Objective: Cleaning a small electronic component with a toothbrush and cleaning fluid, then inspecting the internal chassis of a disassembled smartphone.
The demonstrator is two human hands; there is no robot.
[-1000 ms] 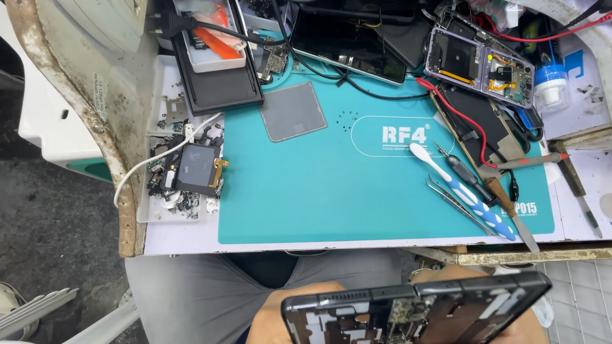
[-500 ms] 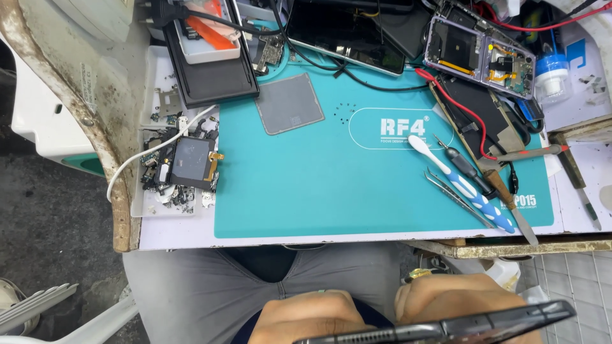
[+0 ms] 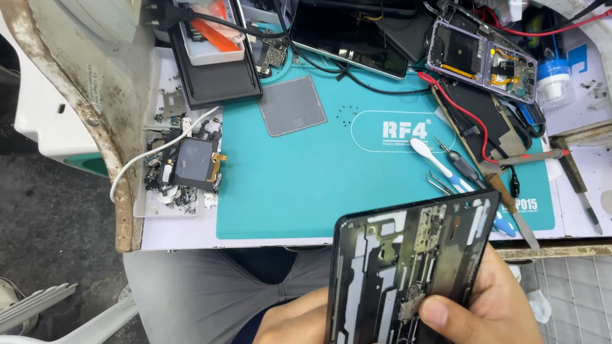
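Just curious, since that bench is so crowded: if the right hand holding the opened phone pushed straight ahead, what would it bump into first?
Probably the cluster of tools at the teal mat's near right edge: metal tweezers and a blue-and-white brush, beyond the right hand gripping the black opened phone frame. Height above the bench is unclear.

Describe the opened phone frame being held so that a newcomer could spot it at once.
Below the teal work mat, at the near table edge, both hands grip the phone frame. Unlike the purple opened phone at the back, it is black, tilted, and off the table.
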